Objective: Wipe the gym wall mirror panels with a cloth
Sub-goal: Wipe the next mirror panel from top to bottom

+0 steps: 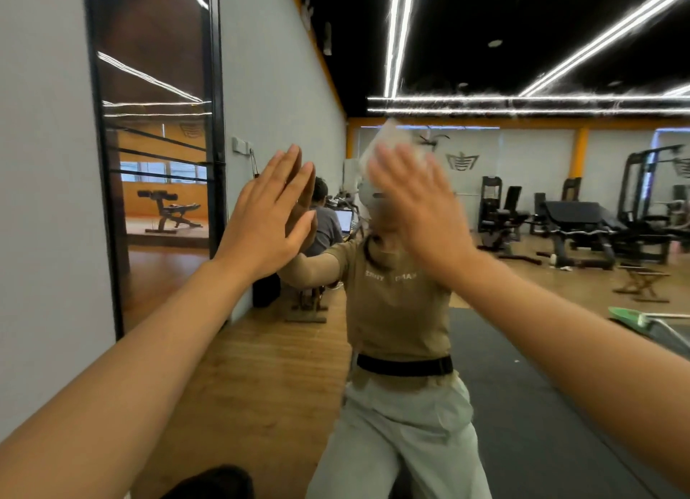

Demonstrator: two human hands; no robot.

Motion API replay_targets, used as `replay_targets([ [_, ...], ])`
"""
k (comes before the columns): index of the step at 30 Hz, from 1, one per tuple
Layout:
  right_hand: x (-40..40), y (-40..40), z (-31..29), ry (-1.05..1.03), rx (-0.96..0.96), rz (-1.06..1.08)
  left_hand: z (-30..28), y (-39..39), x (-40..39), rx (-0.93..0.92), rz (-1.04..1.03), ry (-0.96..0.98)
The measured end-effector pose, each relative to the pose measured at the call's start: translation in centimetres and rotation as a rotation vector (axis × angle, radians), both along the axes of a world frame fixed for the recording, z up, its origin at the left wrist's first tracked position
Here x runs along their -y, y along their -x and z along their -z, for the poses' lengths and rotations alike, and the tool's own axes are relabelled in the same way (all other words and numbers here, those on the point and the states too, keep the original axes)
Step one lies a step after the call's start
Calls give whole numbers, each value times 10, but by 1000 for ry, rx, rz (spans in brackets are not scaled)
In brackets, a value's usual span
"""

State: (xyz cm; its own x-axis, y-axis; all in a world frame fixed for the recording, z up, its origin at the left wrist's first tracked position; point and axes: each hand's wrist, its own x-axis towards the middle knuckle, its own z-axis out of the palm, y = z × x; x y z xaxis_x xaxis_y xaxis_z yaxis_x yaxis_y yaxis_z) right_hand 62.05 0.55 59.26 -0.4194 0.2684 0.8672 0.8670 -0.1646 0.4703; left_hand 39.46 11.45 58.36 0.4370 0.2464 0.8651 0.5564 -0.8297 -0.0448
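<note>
**Head view: both hands flat against the mirror panel, cloth under the right**

A crumpled white cloth [388, 143] is seen just above centre frame, pressed against the large wall mirror panel [522, 312] by the right hand [414, 203]. The fingers of that hand are held straight and together, laid flat over the cloth; the hand is blurred, so finer detail cannot be told. The cloth's upper edge shows above the fingertips.

The left hand [269, 214], left of centre, is placed palm-flat on the glass with fingers extended and close together, nothing held; its reflection is met fingertip to fingertip.

In the mirror, a reflected figure in an olive T-shirt [395, 304], black belt and pale trousers is recorded at centre and lower centre. Black gym machines [582, 226] are reflected at the right, a wooden floor [261, 368] at lower left, and white ceiling light strips [522, 104] across the top. A black-framed doorway [157, 143] is noted at upper left.
</note>
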Motion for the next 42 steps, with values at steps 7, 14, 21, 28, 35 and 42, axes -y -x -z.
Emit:
replay_targets([
  [7, 16, -18, 131, 608, 756, 159, -1, 7, -10, -35, 20, -74],
  [14, -1, 14, -31, 244, 252, 59, -3, 14, -9, -82, 17, -90],
  [21, -22, 40, -65, -5, -112, 21, -7, 19, -12, -127, 31, -100],
  [28, -11, 30, 114, 436, 441, 121, -7, 22, -17, -139, 51, -95],
  [35, -3, 11, 126, 575, 695, 119, -5, 19, -16, -138, 33, -88],
  [42, 4, 22, 12, 135, -24, 27, -1, 12, -13, -83, 9, -83],
])
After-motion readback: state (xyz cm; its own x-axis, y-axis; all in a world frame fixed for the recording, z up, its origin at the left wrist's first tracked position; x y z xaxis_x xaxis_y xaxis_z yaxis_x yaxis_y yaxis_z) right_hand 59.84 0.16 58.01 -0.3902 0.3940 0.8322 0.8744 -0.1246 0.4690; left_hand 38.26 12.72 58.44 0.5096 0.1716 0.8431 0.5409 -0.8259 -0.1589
